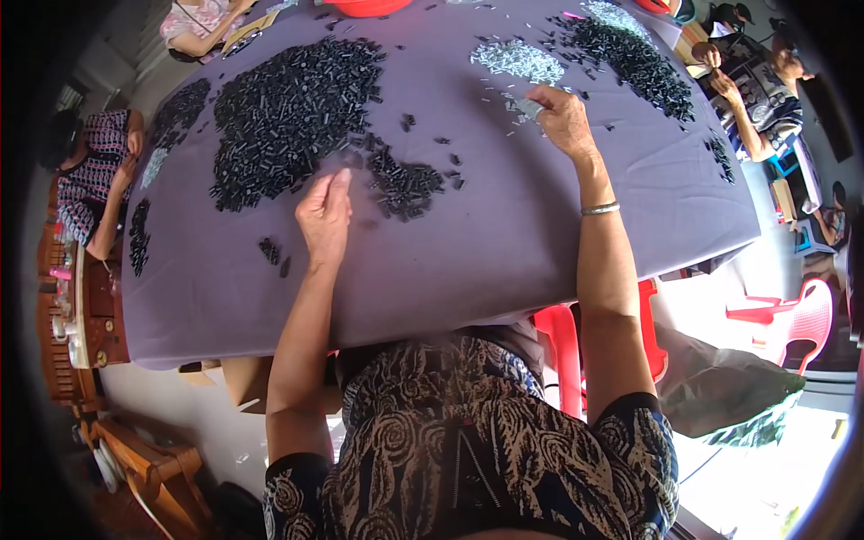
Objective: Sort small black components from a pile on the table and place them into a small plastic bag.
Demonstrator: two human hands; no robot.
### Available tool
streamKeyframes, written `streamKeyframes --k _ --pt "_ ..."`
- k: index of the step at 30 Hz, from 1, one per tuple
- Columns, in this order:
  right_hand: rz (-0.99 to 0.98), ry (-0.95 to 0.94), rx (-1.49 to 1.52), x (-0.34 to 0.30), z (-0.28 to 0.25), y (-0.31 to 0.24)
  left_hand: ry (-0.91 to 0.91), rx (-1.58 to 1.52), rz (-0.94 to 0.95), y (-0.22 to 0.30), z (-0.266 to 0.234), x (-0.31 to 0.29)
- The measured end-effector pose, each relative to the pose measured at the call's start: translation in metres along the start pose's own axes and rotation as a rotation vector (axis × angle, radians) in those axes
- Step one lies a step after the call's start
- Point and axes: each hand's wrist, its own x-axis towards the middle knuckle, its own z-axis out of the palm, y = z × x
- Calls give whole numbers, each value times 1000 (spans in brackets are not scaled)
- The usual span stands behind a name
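Observation:
My left hand (326,216) is above the cloth with its fingers pinched, at the near edge of a large heap of small black pieces (292,112). A blur at its fingertips hides whatever it may hold. Beside it on the right lies a smaller cluster of the same black pieces (405,184). Farther off to the right, my right hand (567,123) is closed, thumb against fingers, over a few loose clear pieces (522,108). What sits in its grip cannot be made out. Just beyond is a pile of small clear pieces (517,61).
A purple-grey cloth (450,279) covers the table. More black pieces (630,67) lie at the far right, and a red basin (369,7) stands at the far edge. Other people sit around the table. Red chairs (792,324) and a dark plastic bag (720,391) are at lower right.

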Motion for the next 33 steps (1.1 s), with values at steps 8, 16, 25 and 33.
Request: streamKeyframes --k 8,16,25,33 --pt "-5 -273 176 -4 14 -16 108 -55 -114 8 -3 3" --pt "-75 -633 531 -41 59 -83 58 -71 -99 3 -6 5" --pt "-491 -496 247 -65 88 -117 33 -138 -151 9 -11 9" --pt "-922 -297 -134 -86 115 -130 6 -102 -168 6 -3 6"
